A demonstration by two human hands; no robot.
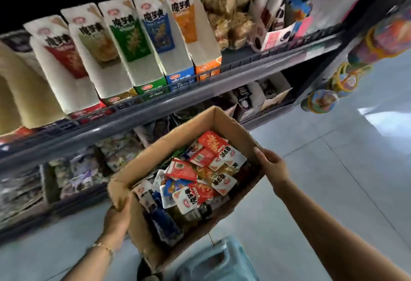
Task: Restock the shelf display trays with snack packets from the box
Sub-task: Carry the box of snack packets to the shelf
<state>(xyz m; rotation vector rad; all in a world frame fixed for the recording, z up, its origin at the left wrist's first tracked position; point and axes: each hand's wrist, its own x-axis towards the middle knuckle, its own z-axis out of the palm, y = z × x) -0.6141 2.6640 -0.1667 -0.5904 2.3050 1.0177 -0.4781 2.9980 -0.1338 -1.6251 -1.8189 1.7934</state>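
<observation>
both hands (117, 211) (270, 165) grip the cardboard box (224, 122), snack packets (200, 174) piled inside, none yet moved to the display trays (124, 42).

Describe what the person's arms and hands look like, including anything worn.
Neither hand is gloved. The left hand has a thin, gold-coloured chain bracelet at its wrist. The right hand shows no ring, watch or band that can be made out. No sleeve reaches into view on either arm.
</observation>
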